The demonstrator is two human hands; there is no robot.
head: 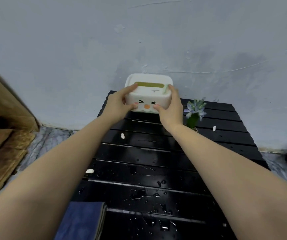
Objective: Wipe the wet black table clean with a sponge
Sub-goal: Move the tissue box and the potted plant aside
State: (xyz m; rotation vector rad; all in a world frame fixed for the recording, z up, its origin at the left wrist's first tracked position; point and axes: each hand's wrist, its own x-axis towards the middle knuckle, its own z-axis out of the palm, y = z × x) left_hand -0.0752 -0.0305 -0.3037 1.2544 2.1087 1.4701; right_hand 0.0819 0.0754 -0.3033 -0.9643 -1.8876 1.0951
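near edge first: blue folded cloth [82, 220] at the near left, beside the slatted black table [226, 135] beaded with water [139, 196] across its near half. both arms stretched long to the far end, left hand [118, 101] and right hand [170, 108] clamped on either side of a white tissue box [148, 94] by the wall, likely clearing it aside before wiping. no sponge in sight, so next calls for setting the box off the slats, then gathering the white scraps [90, 171].

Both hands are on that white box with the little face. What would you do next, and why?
Probably lift the white box off the black table and set it aside: both the left hand and right hand grip it, and water droplets wait.
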